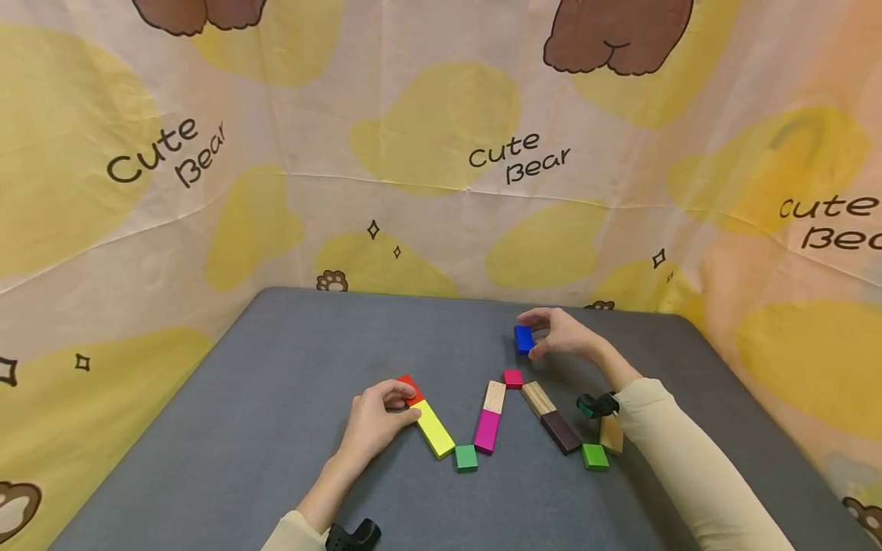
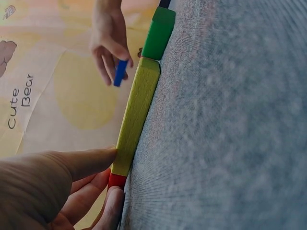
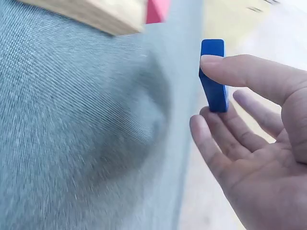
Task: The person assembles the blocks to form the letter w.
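Note:
My right hand (image 1: 570,338) pinches a blue block (image 1: 524,340) between thumb and fingers, raised off the grey tabletop in the right wrist view. Toward the left, a red block (image 1: 411,389) lies end to end with a yellow block (image 1: 432,430) in a slanting line. My left hand (image 1: 372,423) holds this line near their joint, its thumb against the yellow block and its curled fingers at the red one. A green block (image 1: 465,458) meets the yellow block's near end. Beside it, a magenta block (image 1: 487,432) and a plain wooden block (image 1: 494,397) lead up to a crimson block (image 1: 513,379).
Right of the crimson block, a second wooden block (image 1: 539,398) and a dark brown block (image 1: 561,433) slope down to a light green block (image 1: 596,458). Another wooden block (image 1: 612,435) lies partly under the right wrist strap. A patterned cloth (image 1: 427,229) hangs behind the table (image 1: 310,337).

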Demonstrator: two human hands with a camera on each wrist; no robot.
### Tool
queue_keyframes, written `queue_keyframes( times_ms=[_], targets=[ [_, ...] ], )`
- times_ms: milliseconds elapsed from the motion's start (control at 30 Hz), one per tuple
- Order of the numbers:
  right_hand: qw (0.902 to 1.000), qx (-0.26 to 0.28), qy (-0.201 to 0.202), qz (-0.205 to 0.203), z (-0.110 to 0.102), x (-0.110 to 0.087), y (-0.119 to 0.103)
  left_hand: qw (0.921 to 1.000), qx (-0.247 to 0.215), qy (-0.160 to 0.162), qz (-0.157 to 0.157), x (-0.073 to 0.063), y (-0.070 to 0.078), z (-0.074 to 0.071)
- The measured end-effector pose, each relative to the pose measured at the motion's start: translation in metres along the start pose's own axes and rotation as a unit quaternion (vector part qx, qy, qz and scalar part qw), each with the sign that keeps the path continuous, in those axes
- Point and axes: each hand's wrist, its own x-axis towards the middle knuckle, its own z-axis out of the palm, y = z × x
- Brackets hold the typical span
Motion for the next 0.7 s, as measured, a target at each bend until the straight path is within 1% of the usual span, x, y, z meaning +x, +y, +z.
queue_keyframes(
  times_ms=[100, 200, 333, 433, 533, 700],
  targets=[
    [0.9992, 0.014, 0.036, -0.004, -0.009, -0.015, 0.000, 1.0000, 0.002, -0.003, 0.002, 0.000, 0.000, 0.001],
    [0.9963, 0.046, 0.072, -0.006, -0.013, -0.033, -0.006, 1.0000, -0.001, -0.003, -0.005, 0.001, 0.000, 0.001],
    [0.9893, 0.093, 0.112, 0.000, -0.011, -0.059, -0.016, 1.0000, -0.001, -0.004, -0.004, 0.002, -0.002, 0.001],
    [0.9852, 0.110, 0.131, -0.002, -0.008, -0.080, -0.021, 1.0000, -0.003, -0.005, -0.006, 0.003, -0.003, 0.001],
    [0.9811, 0.125, 0.148, -0.008, -0.006, -0.100, -0.021, 0.9999, -0.004, -0.006, -0.007, 0.004, -0.004, 0.001],
    [0.9743, 0.130, 0.184, -0.003, -0.007, -0.136, -0.012, 0.9999, -0.007, -0.009, -0.001, 0.005, -0.005, 0.001]
  ],
)
